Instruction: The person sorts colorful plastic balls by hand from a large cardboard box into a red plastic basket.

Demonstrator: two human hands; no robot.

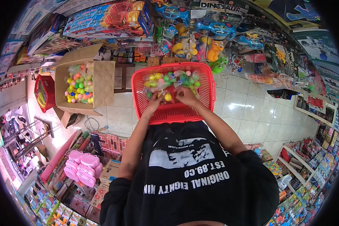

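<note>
We see our two hands over a red basket (pixel 169 113), upper centre of the frame. Our left hand (pixel 151 105) appears to pinch a clear bag at its fingertips, just beside a yellow ball (pixel 168 97); the ball lies between our hands, over the lower part of the basket. The fingers of our right hand (pixel 186 96) are bent and close together, but we cannot tell whether they hold anything. Bagged balls (pixel 173 78) lie along the basket's far side.

We judge the thin plastic to be the weak point: a hard pull from either hand could tear it or widen its mouth, and the round ball could then roll out among the others. A loose pinch could let the bag slip. The basket's near rim lies close to our black shirt (pixel 188 169), and its support is hidden; a forearm leaning on that rim might tip it, spilling balls onto the tiled floor (pixel 241 101), right of centre. The open carton (pixel 103 83), upper left, also holds many coloured balls.
</note>
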